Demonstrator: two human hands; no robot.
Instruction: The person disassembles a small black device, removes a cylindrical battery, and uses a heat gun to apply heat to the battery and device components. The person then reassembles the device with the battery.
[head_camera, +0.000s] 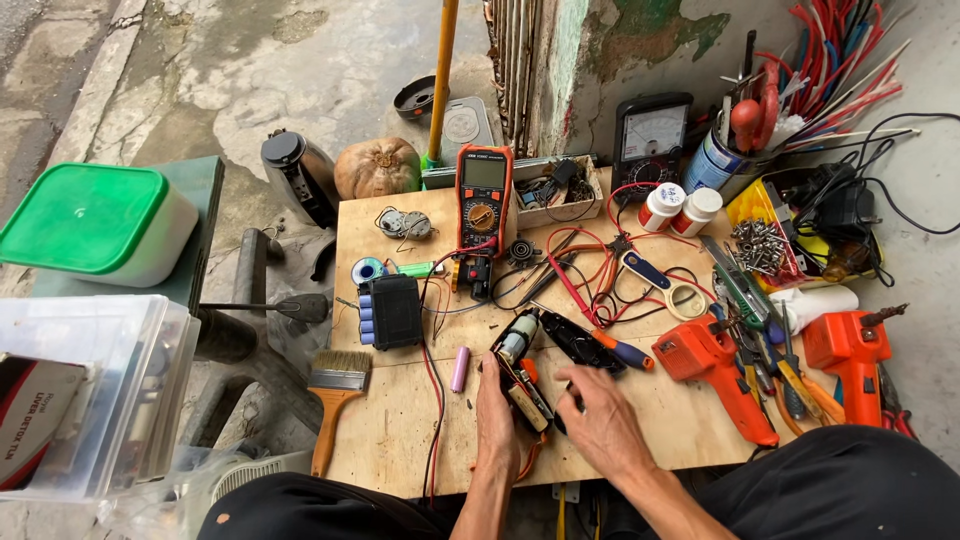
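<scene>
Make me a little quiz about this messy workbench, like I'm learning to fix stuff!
1. True or false: the paintbrush lies on the left side of the wooden board.
2. Which thing lies just left of the left hand? A) white bottle B) pink battery cell C) magnifier
3. Fill in: both hands are on an opened ____ with its motor showing.

Key:
1. True.
2. B, the pink cell lies apart from the hand, beside a red wire.
3. Power tool; the right hand touches its black half, while the left hand rests at its lower end.
</scene>
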